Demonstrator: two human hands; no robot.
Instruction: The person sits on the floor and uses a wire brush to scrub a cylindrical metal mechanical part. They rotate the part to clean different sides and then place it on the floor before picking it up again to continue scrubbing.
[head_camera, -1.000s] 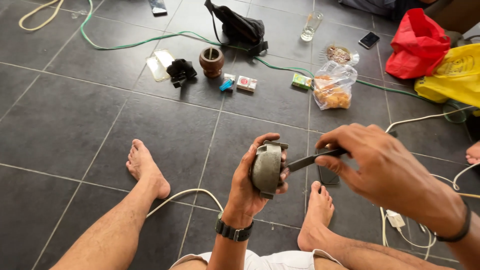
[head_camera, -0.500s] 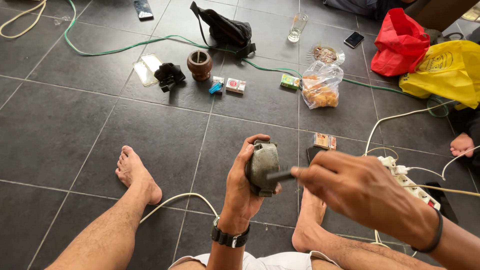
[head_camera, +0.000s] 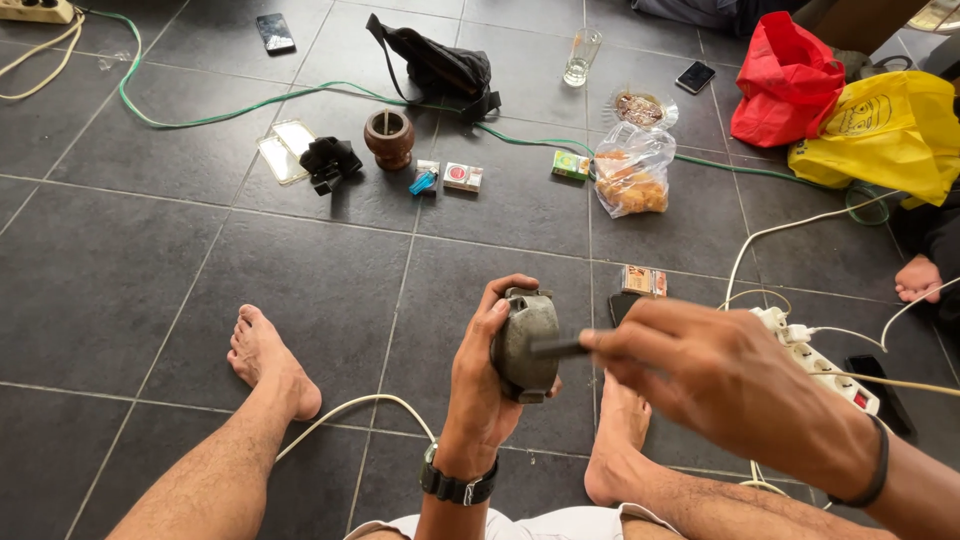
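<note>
My left hand (head_camera: 482, 372) grips a rounded grey metal part (head_camera: 526, 342), holding it upright above my legs. My right hand (head_camera: 722, 378) holds a thin dark tool (head_camera: 558, 348) by its handle, with the tip pressed against the side of the metal part. A black watch sits on my left wrist and a dark band on my right wrist. I am seated on a dark tiled floor with both bare feet stretched out ahead.
A white power strip (head_camera: 822, 358) with cables lies right of my hands. Farther off are a brown wooden cup (head_camera: 388, 137), a black pouch (head_camera: 440, 68), small boxes, a snack bag (head_camera: 632, 170), a glass (head_camera: 582, 56), phones, red and yellow bags, and a green cable (head_camera: 200, 112). Another person's foot (head_camera: 918, 278) shows at the right.
My hands have drifted right and lower in view. My right hand has closed in on the metal part, bringing the tool against its side. The camera has tilted slightly.
</note>
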